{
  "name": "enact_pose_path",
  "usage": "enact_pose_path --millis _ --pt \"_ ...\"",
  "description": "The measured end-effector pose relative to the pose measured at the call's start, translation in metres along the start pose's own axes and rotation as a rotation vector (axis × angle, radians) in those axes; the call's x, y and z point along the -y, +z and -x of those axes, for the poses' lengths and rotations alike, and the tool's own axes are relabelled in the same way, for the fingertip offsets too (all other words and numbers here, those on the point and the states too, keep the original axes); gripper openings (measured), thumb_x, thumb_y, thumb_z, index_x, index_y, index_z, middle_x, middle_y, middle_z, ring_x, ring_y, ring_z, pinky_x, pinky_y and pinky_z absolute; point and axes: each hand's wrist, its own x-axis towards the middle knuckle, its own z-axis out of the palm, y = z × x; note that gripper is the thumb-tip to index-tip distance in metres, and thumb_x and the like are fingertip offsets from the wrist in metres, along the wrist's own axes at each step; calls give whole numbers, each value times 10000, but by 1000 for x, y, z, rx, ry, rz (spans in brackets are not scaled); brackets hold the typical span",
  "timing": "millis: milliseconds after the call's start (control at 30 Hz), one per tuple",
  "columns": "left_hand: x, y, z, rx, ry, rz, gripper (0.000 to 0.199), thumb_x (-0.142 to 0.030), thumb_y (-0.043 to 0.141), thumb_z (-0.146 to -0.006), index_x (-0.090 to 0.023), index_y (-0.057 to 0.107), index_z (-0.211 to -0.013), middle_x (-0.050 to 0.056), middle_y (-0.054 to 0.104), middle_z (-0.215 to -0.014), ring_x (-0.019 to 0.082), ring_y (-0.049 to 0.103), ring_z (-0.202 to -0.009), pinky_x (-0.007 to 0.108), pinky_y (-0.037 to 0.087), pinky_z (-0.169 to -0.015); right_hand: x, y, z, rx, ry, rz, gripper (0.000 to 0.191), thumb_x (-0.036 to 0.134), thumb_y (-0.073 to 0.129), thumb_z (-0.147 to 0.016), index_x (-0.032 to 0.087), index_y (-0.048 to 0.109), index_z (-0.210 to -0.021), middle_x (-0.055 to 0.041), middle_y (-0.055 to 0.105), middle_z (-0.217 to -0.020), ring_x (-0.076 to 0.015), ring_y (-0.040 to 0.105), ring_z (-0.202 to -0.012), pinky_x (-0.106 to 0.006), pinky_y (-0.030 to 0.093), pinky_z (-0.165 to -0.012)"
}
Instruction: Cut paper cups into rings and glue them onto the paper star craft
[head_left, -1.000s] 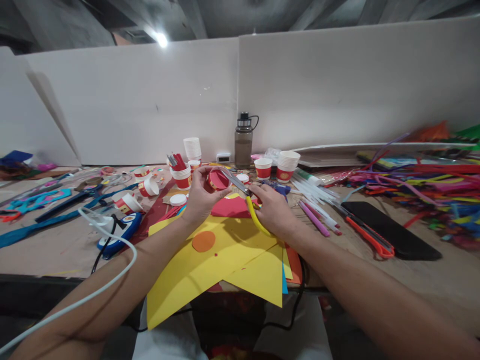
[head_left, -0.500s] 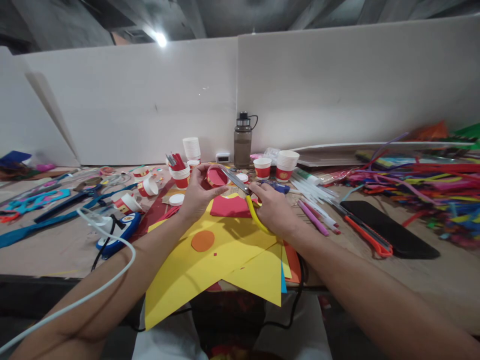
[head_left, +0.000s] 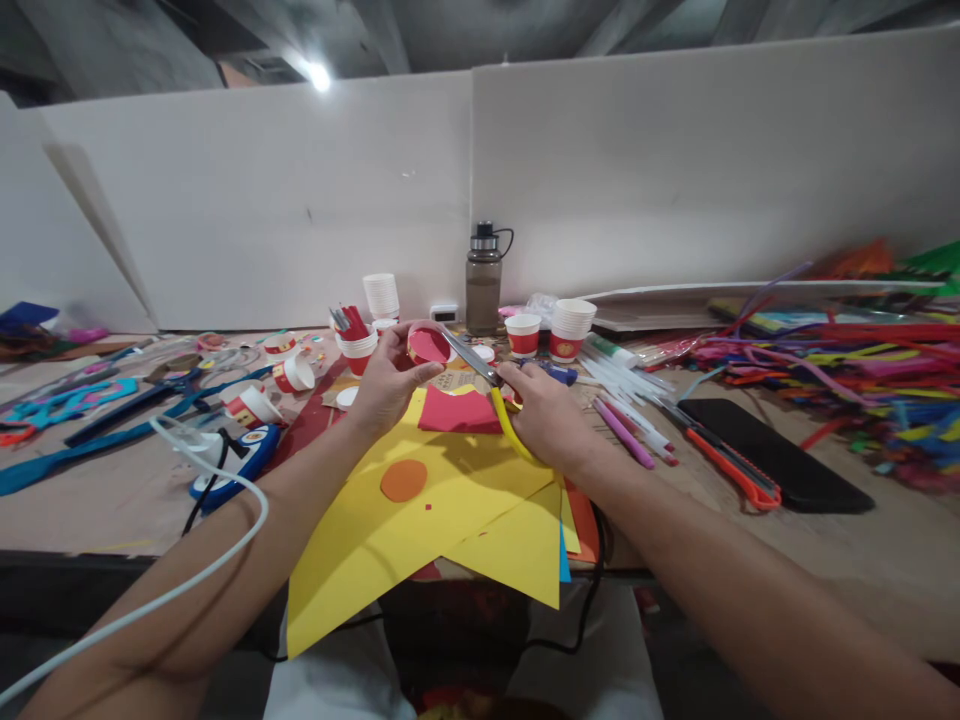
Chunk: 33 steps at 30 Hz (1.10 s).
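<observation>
Water btl (head_left: 484,290) nr white bd (head_left: 637,180); blk phone (head_left: 787,455) w/ orange cutter (head_left: 731,468) alongside; blue pwr strip (head_left: 253,462) w/ white cable (head_left: 264,505).

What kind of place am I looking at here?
Probably a craft workspace, perhaps in an unfinished building: yellow paper and pipe cleaners cover much of the table, the right hand holds scissors, and bare, concrete-like beams show overhead.

White panels (head_left: 300,200) stand upright behind the cluttered worktop (head_left: 795,540), meeting at a vertical seam. Above their top edge, a grey ceiling (head_left: 465,35) with beams shows, and one bright lamp (head_left: 319,76) glows at the upper left.
</observation>
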Motion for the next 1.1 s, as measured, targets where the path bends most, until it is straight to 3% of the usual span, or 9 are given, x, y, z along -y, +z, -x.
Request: enact_pose_path --millis 233,1100 --pt "1 0 -1 16 1 -3 551 -227 836 -604 -215 573 -1089 75 613 -1185 185 614 -1023 296 542 -821 -1 1 0 7 25 41 431 284 533 -839 223 550 -1265 -107 595 -1072 -212 595 -800 -282 385 -606" --pt "-11 0 -1 60 -47 71 541 -292 859 -582 -229 589 -1047 39 632 -1132 160 633 -952 261 580 -768 -1 -6 1 12 -30 100 355 270 480 -878 180 593 -1203 -125 642 -1048 -233 616 -792 -306 376 -634"
